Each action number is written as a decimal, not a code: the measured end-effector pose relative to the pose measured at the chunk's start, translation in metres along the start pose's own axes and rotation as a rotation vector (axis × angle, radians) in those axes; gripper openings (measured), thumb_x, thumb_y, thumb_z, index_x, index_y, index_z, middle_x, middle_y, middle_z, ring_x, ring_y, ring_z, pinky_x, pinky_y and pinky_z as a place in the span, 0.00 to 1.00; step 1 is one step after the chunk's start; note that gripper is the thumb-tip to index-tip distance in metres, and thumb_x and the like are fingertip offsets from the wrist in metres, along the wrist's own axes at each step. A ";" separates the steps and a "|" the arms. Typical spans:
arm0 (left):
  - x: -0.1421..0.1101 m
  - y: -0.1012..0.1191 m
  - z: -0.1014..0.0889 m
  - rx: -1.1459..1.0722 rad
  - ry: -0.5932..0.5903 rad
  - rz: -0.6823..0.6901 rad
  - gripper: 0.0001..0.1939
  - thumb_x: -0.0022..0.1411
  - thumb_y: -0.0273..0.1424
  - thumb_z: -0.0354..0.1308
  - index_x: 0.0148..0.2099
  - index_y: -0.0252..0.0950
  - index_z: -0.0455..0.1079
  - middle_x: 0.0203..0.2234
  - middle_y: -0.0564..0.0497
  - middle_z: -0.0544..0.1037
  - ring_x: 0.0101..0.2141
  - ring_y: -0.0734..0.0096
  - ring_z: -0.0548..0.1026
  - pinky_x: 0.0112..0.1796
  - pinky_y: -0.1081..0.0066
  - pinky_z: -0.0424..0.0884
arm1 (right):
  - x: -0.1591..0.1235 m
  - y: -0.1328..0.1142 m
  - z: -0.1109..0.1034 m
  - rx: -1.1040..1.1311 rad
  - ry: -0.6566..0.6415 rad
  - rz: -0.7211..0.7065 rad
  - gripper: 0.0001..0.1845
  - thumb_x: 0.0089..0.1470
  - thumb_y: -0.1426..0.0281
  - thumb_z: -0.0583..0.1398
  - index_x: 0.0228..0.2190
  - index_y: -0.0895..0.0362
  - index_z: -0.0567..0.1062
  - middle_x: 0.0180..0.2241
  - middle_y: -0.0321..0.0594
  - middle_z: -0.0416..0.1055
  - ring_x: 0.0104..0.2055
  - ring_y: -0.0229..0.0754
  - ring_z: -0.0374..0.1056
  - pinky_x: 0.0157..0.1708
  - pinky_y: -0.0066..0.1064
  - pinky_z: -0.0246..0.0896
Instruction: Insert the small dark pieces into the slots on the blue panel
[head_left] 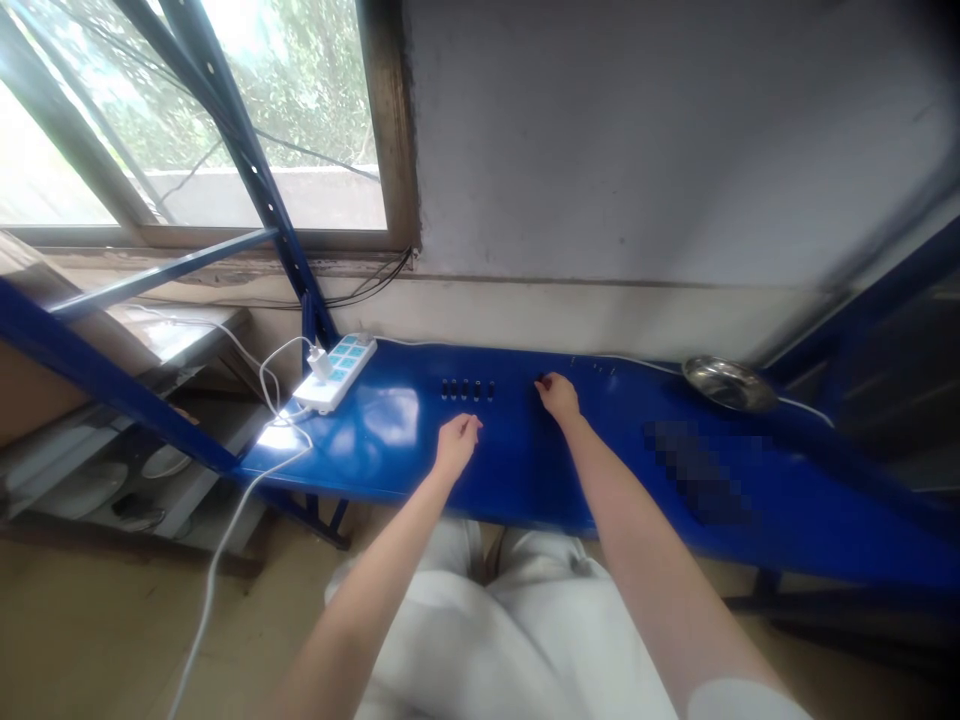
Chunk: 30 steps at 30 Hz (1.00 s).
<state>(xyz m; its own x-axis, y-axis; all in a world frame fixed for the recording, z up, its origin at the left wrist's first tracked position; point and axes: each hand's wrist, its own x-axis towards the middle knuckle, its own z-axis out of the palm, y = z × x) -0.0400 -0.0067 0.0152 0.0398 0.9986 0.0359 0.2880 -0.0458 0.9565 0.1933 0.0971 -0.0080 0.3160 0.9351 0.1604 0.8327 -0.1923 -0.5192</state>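
Several small black cylinders point(465, 389) with pale ends stand in a short row on the blue table point(510, 460). My left hand point(456, 447) is just in front of this row, its fingers drawn together; whether anything is between them is hidden. To the right of the row, my right hand point(559, 396) is closed in a pinch low over the tabletop. Something small and dark shows at its fingertips, too small to name. Behind and right of that hand lie a few tiny metallic pieces point(599, 369).
A white power strip point(337, 375) with a plugged-in adapter and trailing white cord sits at the table's left. A shiny metal bowl point(727, 385) is at the back right, behind a pixelated dark object point(697, 470). Blue metal posts point(259, 180) rise at the left.
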 end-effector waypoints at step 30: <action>0.000 -0.002 0.000 -0.001 0.000 0.012 0.17 0.59 0.40 0.45 0.32 0.34 0.69 0.20 0.53 0.68 0.20 0.78 0.65 0.24 0.76 0.62 | -0.001 0.006 -0.036 0.011 -0.092 0.090 0.09 0.41 0.68 0.62 0.27 0.61 0.73 0.26 0.43 0.73 0.30 0.42 0.69 0.30 0.29 0.62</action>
<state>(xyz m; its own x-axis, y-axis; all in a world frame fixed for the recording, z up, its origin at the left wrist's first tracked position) -0.0402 -0.0061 0.0131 0.0431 0.9980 0.0470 0.2862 -0.0574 0.9565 0.2144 0.0847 0.0186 0.3462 0.9375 0.0353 0.7975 -0.2742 -0.5374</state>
